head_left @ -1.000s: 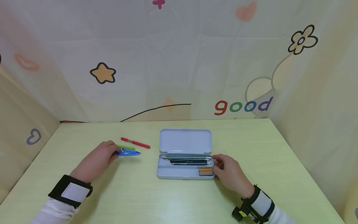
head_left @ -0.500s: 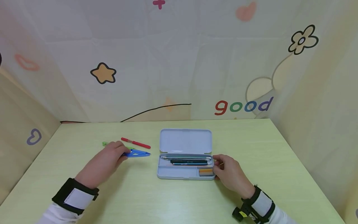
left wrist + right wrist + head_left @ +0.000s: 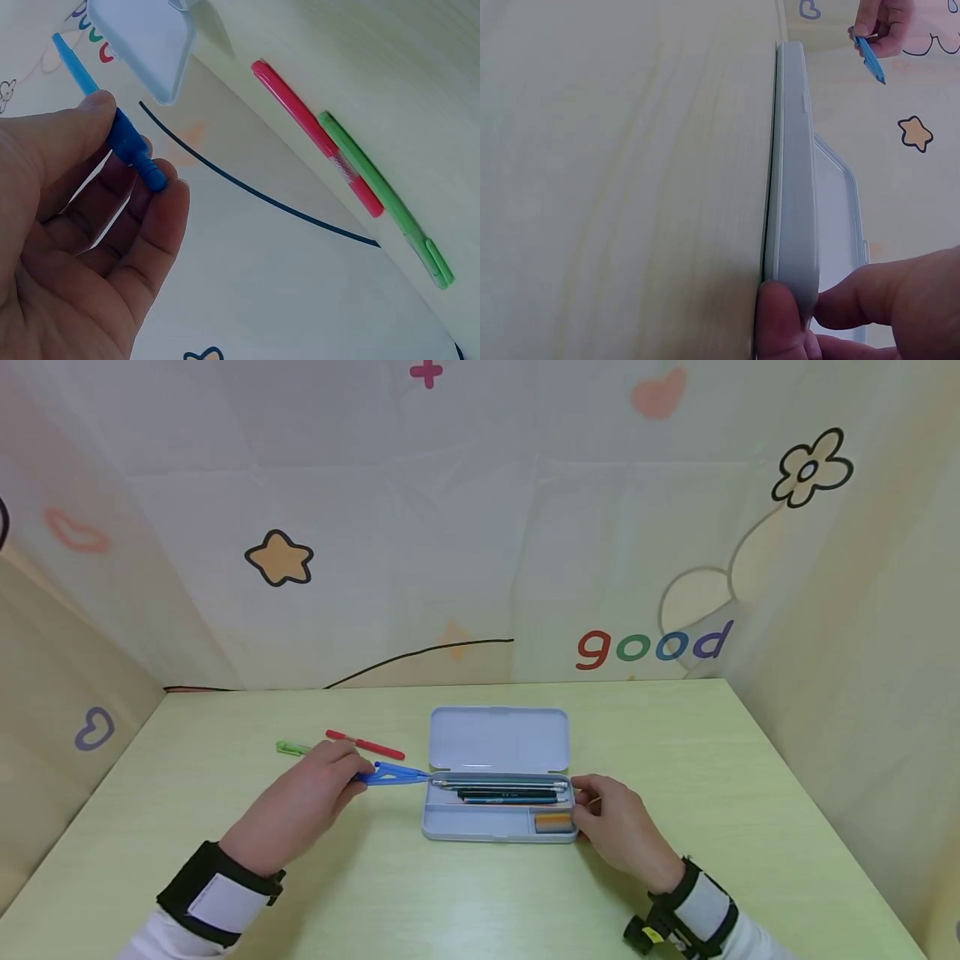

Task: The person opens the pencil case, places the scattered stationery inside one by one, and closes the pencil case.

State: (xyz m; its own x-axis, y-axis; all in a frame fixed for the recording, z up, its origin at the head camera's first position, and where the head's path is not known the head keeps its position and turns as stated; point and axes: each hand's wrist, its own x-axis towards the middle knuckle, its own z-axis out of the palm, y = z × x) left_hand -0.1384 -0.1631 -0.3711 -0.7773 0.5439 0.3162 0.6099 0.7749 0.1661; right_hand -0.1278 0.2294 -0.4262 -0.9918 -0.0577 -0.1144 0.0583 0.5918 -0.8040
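Observation:
My left hand [image 3: 311, 802] pinches a blue drawing compass [image 3: 392, 774] between thumb and fingers, its legs pointing right. The tips overlap the left edge of an open pale-blue pencil case [image 3: 476, 821] in the head view. In the left wrist view the compass [image 3: 126, 139] shows its ridged knob near the fingertips. My right hand [image 3: 621, 827] grips the case's right end, thumb and fingers on its wall [image 3: 795, 172]. Several pencils [image 3: 510, 795] lie in the case's long rear compartment. A yellow-orange block [image 3: 552, 822] sits in its small front-right compartment.
Left of the case, a red pen [image 3: 378, 748] and a green pen [image 3: 375, 180] lie on the table [image 3: 480, 893]. The case's lid [image 3: 499, 739] stands open at the back. A patterned curtain [image 3: 480, 527] rises behind the table.
My left hand has carried the compass rightward from beside the pens to the case's left edge. The green pen is partly uncovered at its left end. My right hand stays at the case.

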